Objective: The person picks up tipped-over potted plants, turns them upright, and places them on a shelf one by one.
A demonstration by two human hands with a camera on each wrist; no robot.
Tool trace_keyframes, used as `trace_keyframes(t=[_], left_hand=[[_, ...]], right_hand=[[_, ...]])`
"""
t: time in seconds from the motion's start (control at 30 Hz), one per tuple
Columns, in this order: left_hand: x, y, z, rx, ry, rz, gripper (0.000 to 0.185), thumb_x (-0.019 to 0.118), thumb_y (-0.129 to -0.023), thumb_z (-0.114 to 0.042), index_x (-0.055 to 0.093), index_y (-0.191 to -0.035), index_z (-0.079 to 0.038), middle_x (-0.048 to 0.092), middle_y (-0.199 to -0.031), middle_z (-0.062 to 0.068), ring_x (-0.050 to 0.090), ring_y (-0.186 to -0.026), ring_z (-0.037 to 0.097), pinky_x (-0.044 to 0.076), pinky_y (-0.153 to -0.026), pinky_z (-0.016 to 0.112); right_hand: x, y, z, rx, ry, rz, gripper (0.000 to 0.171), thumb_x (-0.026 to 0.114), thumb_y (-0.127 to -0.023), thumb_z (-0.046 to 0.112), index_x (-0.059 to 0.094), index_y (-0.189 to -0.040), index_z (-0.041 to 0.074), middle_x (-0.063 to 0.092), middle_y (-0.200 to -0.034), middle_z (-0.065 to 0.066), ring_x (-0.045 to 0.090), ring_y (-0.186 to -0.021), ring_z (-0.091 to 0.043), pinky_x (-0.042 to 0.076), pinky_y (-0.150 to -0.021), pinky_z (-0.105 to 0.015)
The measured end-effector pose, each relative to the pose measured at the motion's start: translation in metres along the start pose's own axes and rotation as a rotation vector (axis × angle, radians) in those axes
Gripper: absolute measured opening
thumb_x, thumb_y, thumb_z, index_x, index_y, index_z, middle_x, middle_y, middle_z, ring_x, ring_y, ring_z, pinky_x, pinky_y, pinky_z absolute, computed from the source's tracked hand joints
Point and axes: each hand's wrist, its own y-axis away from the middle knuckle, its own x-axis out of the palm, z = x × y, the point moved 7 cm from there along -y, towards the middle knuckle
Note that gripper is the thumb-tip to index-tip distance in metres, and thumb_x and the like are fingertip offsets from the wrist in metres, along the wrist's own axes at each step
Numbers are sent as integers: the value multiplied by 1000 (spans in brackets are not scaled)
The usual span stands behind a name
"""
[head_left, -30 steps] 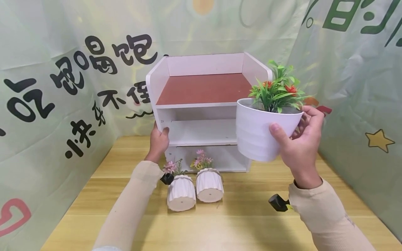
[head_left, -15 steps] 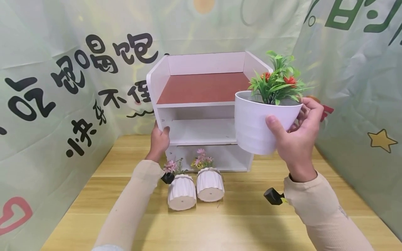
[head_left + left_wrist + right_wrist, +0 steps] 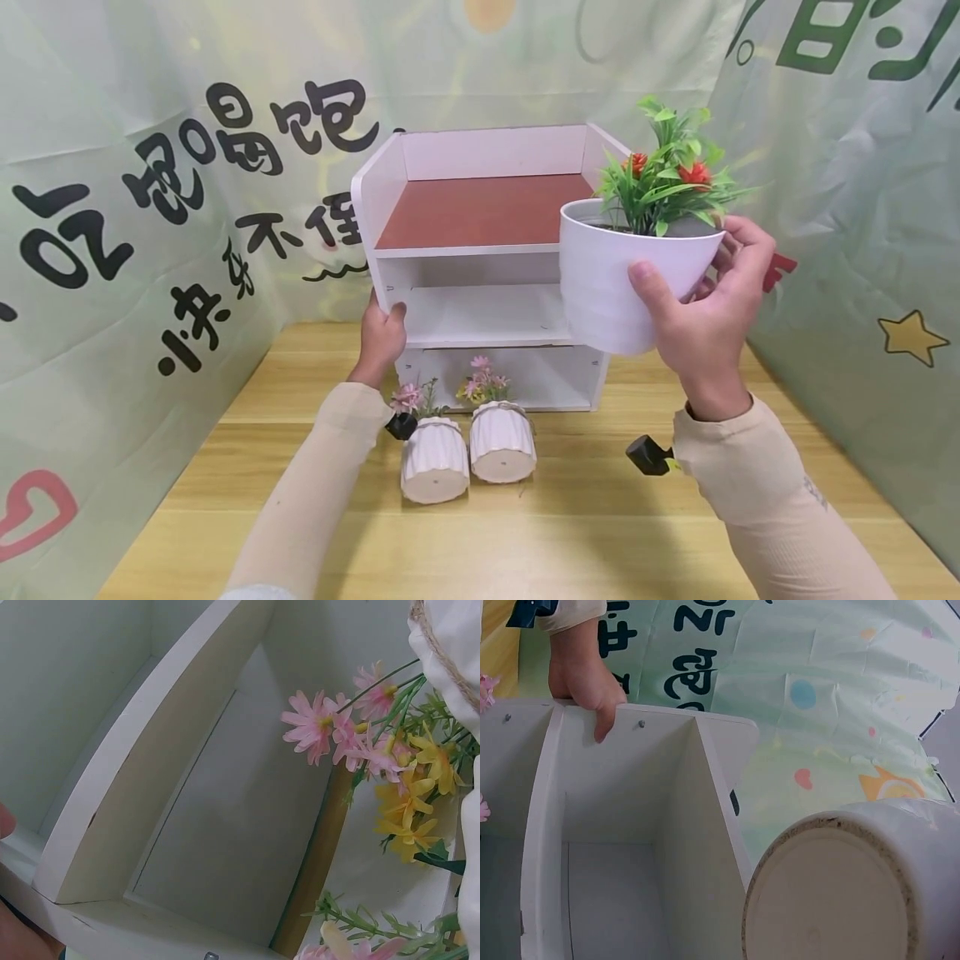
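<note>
My right hand point(image 3: 708, 321) grips a white flowerpot point(image 3: 626, 287) by its right side, thumb on the front wall. Green leaves and red flowers point(image 3: 667, 179) stand up out of it. The pot hangs in the air before the right side of a white shelf unit point(image 3: 487, 317), whose top board point(image 3: 487, 212) is reddish brown. In the right wrist view the pot's round underside point(image 3: 829, 896) shows. My left hand point(image 3: 378, 337) holds the unit's left side panel, thumb on the inner face and the other fingers hidden behind it.
Two small white pots, one on the left point(image 3: 435, 462) and one on the right point(image 3: 502, 442), lie tipped before the unit with pink and yellow flowers point(image 3: 409, 787). Printed cloth walls point(image 3: 112, 292) enclose the wooden table point(image 3: 570, 533) at the back and sides.
My right hand has raised the flowerpot and brought it slightly left, nearer the level of the top board. My left hand stays on the side panel; the small pots have not moved.
</note>
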Motion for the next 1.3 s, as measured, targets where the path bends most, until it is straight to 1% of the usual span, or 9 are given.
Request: trace_keyframes(t=[0.3,0.57,0.7,0.83,1.0,1.13,1.3], left_hand=[[0,1,-1,-2,3,3,48,40,-101,-11,31,-147,-5,44,-142,20,41,-131,37,31,-108,54],[1,-1,1,-5,9,0,48,41,-100,-10,32,-147,-4,45,-142,21,40,-132,38,29,-109,54],[1,-1,2,-6,15,1,47,42,-100,-10,32,-146,-4,44,-142,21,40,-132,37,29,-109,55],[1,-1,3,-8,13,8,47,41,-101,-10,31,-147,-5,44,-143,20,40,-132,37,29,-109,56],[1,0,2,-5,9,1,47,41,-101,-10,32,-147,-5,44,-143,19,39,-133,37,29,-109,55],[1,1,0,-6,11,-1,47,41,-101,-11,32,-147,-7,44,-142,19,40,-132,37,30,-108,55],[1,1,0,1,11,-4,46,41,-101,-11,33,-146,-7,45,-141,19,41,-131,37,32,-108,55]], right_hand=[[7,-7,3,-42,9,-3,69,80,-65,28,45,-122,10,59,-111,-11,57,-97,-21,44,-70,-25],[13,-13,6,-76,44,-12,71,79,-64,33,45,-122,10,60,-110,-9,56,-96,-19,44,-70,-25],[15,-16,6,-81,62,-12,70,77,-64,32,45,-123,10,59,-112,-7,55,-99,-19,45,-73,-25],[18,-19,7,-87,39,-17,70,76,-63,31,44,-122,9,58,-111,-8,55,-100,-20,45,-75,-27],[23,-24,8,-81,12,-28,70,76,-63,31,44,-122,9,58,-107,-7,55,-98,-19,44,-75,-27],[27,-27,10,-84,-8,-31,70,76,-63,30,44,-121,8,59,-108,-8,55,-98,-20,45,-75,-27],[31,-31,10,-83,-2,-42,69,76,-63,30,45,-121,8,59,-106,-8,56,-97,-20,45,-75,-27]])
